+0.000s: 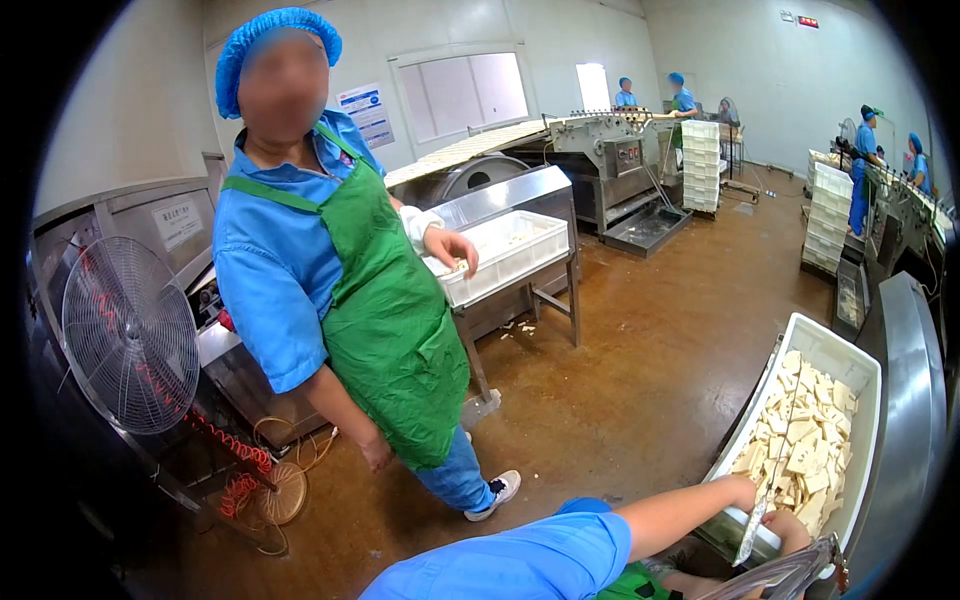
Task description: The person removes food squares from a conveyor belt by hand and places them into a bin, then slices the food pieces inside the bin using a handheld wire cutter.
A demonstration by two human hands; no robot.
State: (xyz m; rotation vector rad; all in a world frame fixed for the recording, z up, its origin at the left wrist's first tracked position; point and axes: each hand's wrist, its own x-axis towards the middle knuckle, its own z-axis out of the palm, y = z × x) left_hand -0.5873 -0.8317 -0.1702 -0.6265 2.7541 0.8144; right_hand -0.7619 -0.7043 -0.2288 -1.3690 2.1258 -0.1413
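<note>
At the lower right, my left hand is at the near end of a white tray full of flat, pale cream pieces. My right hand is beside it, low over the same end of the tray. A long thin metal strip or blade passes between the two hands and over the pieces. Both hands' fingertips are hidden or too small to make out, so what they hold is unclear.
A co-worker in a green apron stands at left, one hand over another white tray. A fan and red coiled hose are at far left. Tray stacks, conveyor machines and other people are farther back.
</note>
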